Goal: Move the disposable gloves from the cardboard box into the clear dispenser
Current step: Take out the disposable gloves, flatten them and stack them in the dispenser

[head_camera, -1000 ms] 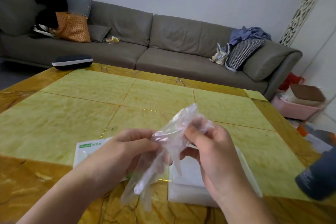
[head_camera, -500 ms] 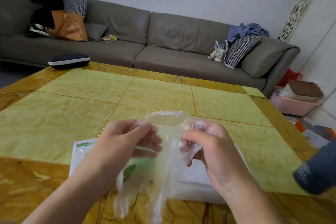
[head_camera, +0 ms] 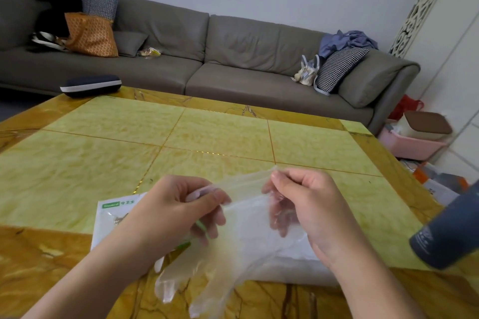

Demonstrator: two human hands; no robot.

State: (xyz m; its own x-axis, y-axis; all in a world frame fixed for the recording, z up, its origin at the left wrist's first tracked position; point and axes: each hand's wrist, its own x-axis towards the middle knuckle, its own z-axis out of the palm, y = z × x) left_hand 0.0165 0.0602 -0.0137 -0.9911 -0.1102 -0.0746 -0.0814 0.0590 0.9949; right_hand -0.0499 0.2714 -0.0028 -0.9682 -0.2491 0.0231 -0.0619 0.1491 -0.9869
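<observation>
Glove spread open between both hands, above the table.
We now have the left hand [head_camera: 178,204] and right hand [head_camera: 305,202] each pinching the cuff of one clear glove [head_camera: 233,248]; bunched a second ago, it is stretched flat over the white pack [head_camera: 108,217]. Dispenser not seen; transfer not yet done.
</observation>
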